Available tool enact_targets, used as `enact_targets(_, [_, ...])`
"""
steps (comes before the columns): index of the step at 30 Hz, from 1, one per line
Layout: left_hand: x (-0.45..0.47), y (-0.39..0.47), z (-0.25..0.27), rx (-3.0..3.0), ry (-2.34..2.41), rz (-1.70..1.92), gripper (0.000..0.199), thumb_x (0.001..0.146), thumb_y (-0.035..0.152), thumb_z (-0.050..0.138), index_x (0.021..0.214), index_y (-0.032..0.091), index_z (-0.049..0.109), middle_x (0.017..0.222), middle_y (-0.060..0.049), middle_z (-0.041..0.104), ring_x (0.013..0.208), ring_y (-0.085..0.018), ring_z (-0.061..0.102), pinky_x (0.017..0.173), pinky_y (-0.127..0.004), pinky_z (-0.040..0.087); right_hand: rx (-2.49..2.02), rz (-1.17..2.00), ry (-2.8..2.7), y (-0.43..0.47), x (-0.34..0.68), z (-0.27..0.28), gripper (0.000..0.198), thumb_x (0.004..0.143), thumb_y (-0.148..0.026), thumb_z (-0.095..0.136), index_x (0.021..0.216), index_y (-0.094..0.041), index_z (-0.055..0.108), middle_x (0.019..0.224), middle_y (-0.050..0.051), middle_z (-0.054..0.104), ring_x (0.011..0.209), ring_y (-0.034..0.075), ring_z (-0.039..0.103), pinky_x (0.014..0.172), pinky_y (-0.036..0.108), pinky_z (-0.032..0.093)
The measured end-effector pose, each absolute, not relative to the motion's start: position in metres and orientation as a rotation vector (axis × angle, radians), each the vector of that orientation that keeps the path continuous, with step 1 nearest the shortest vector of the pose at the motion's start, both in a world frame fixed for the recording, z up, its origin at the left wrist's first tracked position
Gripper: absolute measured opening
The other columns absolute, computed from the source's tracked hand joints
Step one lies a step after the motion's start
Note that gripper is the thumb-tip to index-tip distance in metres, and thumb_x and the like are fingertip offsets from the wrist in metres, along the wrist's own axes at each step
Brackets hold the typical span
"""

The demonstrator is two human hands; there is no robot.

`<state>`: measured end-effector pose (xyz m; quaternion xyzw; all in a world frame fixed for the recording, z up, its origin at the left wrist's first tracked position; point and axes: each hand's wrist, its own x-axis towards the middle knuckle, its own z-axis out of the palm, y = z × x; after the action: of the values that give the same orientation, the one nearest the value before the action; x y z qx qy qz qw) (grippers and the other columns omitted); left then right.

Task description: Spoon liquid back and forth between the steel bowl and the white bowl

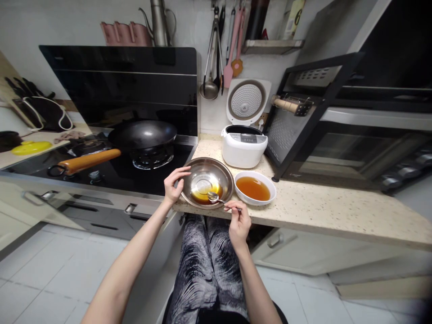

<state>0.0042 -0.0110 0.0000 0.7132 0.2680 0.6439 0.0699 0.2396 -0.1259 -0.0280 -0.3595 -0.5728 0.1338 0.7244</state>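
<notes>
Metal bowl (219, 173) in head view sits on the desk (313, 204) btwn stove (148, 182) and white bowl (273, 191) w/ amber liq. (253, 188); yellow-brown liq. (199, 197) pools in its bottom. L hand (173, 184) is at its left rim, fingers loosely spread; R hand (239, 222) pinches a spoon (213, 196), tip inside the metal bowl. Rice cooker (241, 155), lid up, stands behind.

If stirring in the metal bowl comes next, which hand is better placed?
Probably the right hand: it holds the spoon, whose head is over the metal bowl. The left hand, at the bowl's rim, holds no utensil.
</notes>
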Motion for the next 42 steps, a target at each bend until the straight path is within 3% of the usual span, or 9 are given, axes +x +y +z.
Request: enact_targets(42, [0.005, -0.012, 0.001, 2.152, 0.855, 1.935, 0.036, 0.098, 0.046, 0.054, 0.102, 0.02, 0.078, 0.119, -0.014, 0.077, 0.109, -0.03, 0.073, 0.095, -0.049, 0.058, -0.816, 0.32, -1.108, -0.12, 0.229, -0.041, 0.023, 0.106, -0.033, 0.047, 0.09, -0.021, 0.058, 0.087, 0.003, 0.069, 0.074, 0.013, 0.067, 0.069, 0.029, 0.058])
